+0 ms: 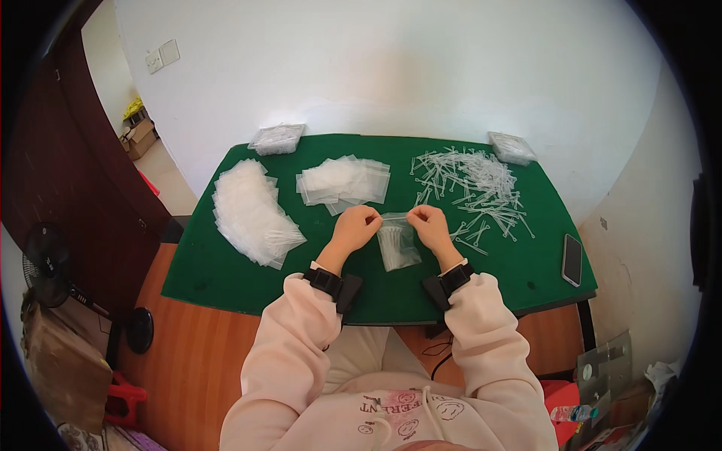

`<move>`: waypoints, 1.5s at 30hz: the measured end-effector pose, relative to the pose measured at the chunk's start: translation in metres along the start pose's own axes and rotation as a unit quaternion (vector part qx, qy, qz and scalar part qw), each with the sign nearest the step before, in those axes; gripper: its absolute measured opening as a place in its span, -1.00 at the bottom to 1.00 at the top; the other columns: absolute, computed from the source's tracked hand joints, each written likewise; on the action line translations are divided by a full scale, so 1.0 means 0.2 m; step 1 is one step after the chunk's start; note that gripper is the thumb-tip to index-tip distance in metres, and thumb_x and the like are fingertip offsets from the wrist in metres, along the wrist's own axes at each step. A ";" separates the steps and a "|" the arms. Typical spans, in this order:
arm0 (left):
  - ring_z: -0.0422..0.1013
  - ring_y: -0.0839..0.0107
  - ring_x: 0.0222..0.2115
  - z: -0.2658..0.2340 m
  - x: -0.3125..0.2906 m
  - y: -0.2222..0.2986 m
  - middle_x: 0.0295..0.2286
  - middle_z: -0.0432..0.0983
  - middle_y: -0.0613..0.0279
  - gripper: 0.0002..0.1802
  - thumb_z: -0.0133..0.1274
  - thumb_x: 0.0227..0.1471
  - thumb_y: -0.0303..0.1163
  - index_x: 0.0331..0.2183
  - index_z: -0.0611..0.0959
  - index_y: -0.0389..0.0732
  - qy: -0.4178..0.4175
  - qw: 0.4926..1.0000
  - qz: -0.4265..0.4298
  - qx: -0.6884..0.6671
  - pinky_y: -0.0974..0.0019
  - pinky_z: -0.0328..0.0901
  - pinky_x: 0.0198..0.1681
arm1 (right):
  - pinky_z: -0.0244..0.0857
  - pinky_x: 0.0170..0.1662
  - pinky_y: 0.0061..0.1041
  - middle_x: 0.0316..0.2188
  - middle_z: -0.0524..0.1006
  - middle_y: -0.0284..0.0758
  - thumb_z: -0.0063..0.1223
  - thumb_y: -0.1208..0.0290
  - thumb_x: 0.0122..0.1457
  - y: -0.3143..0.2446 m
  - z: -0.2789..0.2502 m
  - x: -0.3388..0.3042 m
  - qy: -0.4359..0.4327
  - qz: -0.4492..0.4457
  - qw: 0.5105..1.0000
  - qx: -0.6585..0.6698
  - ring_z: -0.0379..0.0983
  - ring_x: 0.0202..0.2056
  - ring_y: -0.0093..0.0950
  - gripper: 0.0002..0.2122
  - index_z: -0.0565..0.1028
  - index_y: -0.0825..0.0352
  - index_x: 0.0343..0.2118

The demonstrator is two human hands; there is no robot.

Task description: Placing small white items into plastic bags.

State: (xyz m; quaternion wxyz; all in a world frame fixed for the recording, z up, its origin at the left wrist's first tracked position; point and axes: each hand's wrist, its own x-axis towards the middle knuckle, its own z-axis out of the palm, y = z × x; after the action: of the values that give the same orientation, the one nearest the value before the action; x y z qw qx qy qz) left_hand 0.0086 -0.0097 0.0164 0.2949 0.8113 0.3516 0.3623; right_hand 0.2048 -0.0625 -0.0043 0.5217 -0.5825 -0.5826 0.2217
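Between my two hands, near the front middle of the green table (pixel 226 282), is a clear zip bag (pixel 398 248) with several thin clear sticks inside. My left hand (pixel 357 227) pinches its top left corner, and my right hand (pixel 429 225) pinches the top right corner. The bag's top edge is stretched between my fingers, with its body hanging toward me. Just beyond lies a stack of flat clear zip bags (pixel 342 182). To the right is a loose heap of clear plastic sticks with small ring ends (pixel 474 180).
A long spread of filled clear bags (pixel 252 210) covers the table's left side. Bundled packs stand at the back left (pixel 277 139) and back right (pixel 513 148) corners. A phone (pixel 571 260) lies at the right edge. A black fan (pixel 47 263) stands left of the table.
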 end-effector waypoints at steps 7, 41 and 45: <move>0.36 0.17 -0.54 0.04 -0.03 0.03 -0.60 0.42 0.16 -0.84 0.04 -0.17 -0.34 -0.58 0.56 -0.23 -0.016 0.988 0.150 0.034 0.24 0.24 -0.47 | 0.28 -0.45 -0.52 -0.59 0.46 -0.29 0.10 0.43 -0.11 -0.07 0.05 -0.06 -0.062 -0.124 0.989 -0.057 0.42 -0.56 -0.45 -0.88 0.50 0.38 -0.54; 0.30 0.59 -0.55 -0.04 0.01 0.04 -0.55 0.43 0.35 -0.90 0.04 -0.10 -0.47 -0.47 0.51 -0.32 -0.127 0.921 0.046 -0.366 0.48 0.25 -0.41 | 0.31 -0.47 -0.63 -0.53 0.42 -0.45 -0.11 0.35 0.16 -0.13 0.02 -0.04 -0.170 0.197 0.920 0.294 0.38 -0.50 -0.62 -0.88 0.41 0.28 -0.38; 0.28 0.64 -0.60 -0.05 0.01 0.03 -0.62 0.39 0.40 -0.88 0.04 -0.12 -0.44 -0.53 0.51 -0.30 -0.159 0.934 -0.020 -0.318 0.51 0.20 -0.51 | 0.29 -0.52 -0.66 -0.52 0.44 -0.44 -0.06 0.34 0.13 -0.15 0.01 -0.04 -0.159 0.206 0.885 0.386 0.38 -0.54 -0.65 -0.86 0.42 0.30 -0.39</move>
State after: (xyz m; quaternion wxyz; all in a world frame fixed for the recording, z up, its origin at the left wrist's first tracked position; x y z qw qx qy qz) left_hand 0.0041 -0.0107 0.0271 0.5967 0.7148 0.1824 0.3159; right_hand 0.1883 -0.0763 0.0173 0.5486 -0.3989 -0.3932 0.6207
